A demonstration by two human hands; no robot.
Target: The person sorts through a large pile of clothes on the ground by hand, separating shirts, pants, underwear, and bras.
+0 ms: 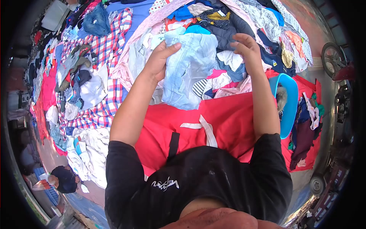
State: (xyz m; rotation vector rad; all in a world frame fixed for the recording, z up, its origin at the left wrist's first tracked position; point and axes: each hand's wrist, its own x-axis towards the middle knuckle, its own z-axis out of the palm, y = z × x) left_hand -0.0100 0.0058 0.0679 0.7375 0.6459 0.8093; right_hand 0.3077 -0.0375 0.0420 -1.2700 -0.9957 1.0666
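Note:
A pale blue denim garment (187, 68), partly folded, hangs in front of me over the pile of clothes. My left hand (162, 61) grips its left edge, with the thumb on top and the other fingers behind the cloth. To the garment's right, my right hand (247, 51) is raised, holding nothing, its fingers apart and slightly bent. Under that hand lie a white cloth (230, 60) and a dark puffy jacket (219, 36). The garment's lower end reaches the red cloth (236, 114) across my lap.
A blue plastic tub (289, 110) stands at my right, with something grey and furry inside. On the left, clothes lie heaped on a checked cloth (101, 49), with white clothes (91, 152) below it. Another person (65, 178) is at the lower left. A wheel (332, 59) shows at the far right.

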